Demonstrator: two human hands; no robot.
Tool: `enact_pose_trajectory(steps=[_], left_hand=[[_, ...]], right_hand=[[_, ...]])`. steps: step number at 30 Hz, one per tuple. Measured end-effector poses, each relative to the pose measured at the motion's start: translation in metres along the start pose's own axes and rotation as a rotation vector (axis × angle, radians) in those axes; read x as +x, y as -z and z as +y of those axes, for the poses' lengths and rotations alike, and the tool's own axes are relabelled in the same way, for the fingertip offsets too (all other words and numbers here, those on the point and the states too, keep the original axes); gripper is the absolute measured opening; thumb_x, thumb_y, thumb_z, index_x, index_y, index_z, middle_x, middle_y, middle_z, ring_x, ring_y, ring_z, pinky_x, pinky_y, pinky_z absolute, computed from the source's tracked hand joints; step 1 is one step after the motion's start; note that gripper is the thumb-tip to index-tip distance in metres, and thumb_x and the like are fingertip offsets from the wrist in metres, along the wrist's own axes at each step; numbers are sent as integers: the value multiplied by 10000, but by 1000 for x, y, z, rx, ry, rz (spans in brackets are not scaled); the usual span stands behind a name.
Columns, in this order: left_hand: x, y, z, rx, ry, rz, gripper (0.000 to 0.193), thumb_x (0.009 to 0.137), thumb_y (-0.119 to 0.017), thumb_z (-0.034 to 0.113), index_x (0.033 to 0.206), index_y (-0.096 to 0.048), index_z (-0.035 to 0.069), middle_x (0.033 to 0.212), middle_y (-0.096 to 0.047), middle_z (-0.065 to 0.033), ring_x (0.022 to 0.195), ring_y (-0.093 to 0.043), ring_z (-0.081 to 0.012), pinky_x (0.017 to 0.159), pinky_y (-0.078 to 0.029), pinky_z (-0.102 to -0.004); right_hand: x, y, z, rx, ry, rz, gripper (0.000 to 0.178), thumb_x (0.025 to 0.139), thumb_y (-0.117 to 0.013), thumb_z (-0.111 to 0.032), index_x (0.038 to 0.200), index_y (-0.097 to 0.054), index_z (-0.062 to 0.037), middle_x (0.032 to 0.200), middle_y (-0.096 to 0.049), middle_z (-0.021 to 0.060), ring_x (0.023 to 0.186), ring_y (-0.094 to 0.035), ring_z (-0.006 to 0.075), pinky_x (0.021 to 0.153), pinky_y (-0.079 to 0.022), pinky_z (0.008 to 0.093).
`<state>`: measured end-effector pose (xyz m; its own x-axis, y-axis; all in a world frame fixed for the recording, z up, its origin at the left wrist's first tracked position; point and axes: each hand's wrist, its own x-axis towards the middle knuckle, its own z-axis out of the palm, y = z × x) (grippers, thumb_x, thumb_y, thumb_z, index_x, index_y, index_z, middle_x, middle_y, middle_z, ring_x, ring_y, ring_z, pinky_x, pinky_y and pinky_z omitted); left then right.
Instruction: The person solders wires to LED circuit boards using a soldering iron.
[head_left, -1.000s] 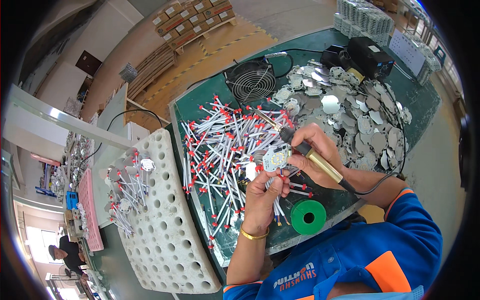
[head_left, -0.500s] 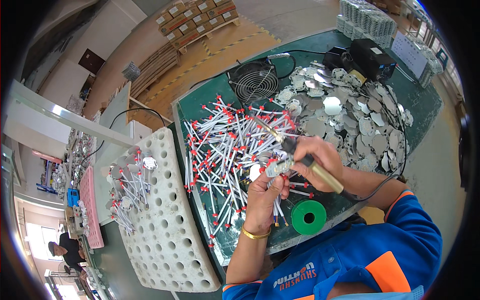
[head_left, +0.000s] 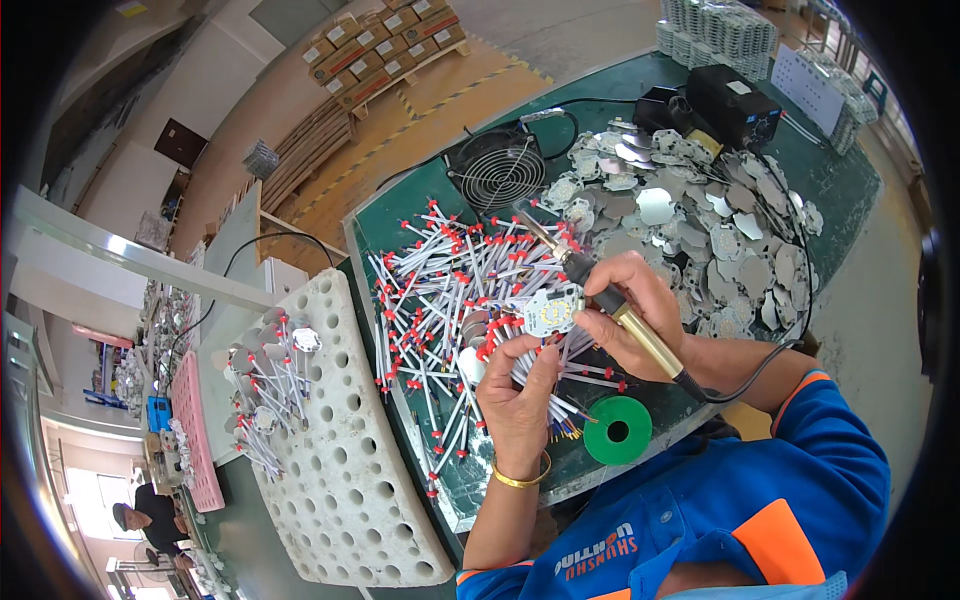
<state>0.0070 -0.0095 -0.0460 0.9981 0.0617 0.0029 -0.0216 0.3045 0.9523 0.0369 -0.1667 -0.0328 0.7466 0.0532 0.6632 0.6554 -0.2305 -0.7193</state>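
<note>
Board (head_left: pixel 548 312): pale, scalloped, yellow-dotted; above near wires (head_left: pixel 462 300). Right hand (head_left: pixel 640 305) grips soldering iron (head_left: pixel 652 345); left hand's (head_left: pixel 515 400) pinch: can't tell. Board face shows; half-second ago, tilted edge-on.

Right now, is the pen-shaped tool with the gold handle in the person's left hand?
No, the pen-shaped tool is in the right hand, and the left hand is apart from it.
</note>
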Motion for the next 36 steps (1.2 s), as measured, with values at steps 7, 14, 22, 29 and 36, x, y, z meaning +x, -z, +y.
enact_pose_trajectory(steps=[7, 14, 22, 29, 36], left_hand=[[-3, -1, 2, -25, 18, -13, 147, 804, -634, 4, 942, -586, 6, 808, -635, -64, 656, -577, -94, 601, -458, -207], [-2, 9, 0, 48, -16, -10, 109, 791, -626, -39, 898, -627, -17, 830, -643, -50, 696, -574, -70, 636, -463, -196], [-6, 8, -1, 145, -10, 18, 73, 804, -622, -14, 877, -621, -21, 774, -636, -48, 651, -561, -72, 614, -454, -198], [-11, 10, 5, 239, -73, -23, 63, 812, -639, 34, 865, -635, 0, 769, -624, 8, 653, -513, -18, 570, -412, -171], [-34, 19, 7, 288, -18, 29, 109, 791, -657, 31, 893, -649, -4, 852, -651, -6, 755, -536, -37, 690, -421, -187]], right_hand=[[-1, -3, -2, 30, -4, -8, 278, 737, -648, 9, 958, -486, -36, 870, -545, 85, 681, -555, 173, 619, -449, 280], [1, -8, -1, 55, 33, -49, 301, 710, -655, 29, 952, -488, -36, 836, -556, 82, 661, -560, 194, 602, -449, 291], [-2, -8, -1, 74, 41, -56, 312, 693, -659, 38, 939, -485, -41, 810, -558, 83, 657, -564, 206, 581, -445, 294], [-3, -6, -5, 62, 17, -101, 298, 690, -664, 21, 927, -493, -37, 793, -560, 89, 641, -564, 213, 572, -445, 301], [-21, 23, -7, 35, 132, -60, 246, 708, -691, -94, 890, -536, -36, 684, -537, 80, 578, -531, 229, 516, -416, 325]])
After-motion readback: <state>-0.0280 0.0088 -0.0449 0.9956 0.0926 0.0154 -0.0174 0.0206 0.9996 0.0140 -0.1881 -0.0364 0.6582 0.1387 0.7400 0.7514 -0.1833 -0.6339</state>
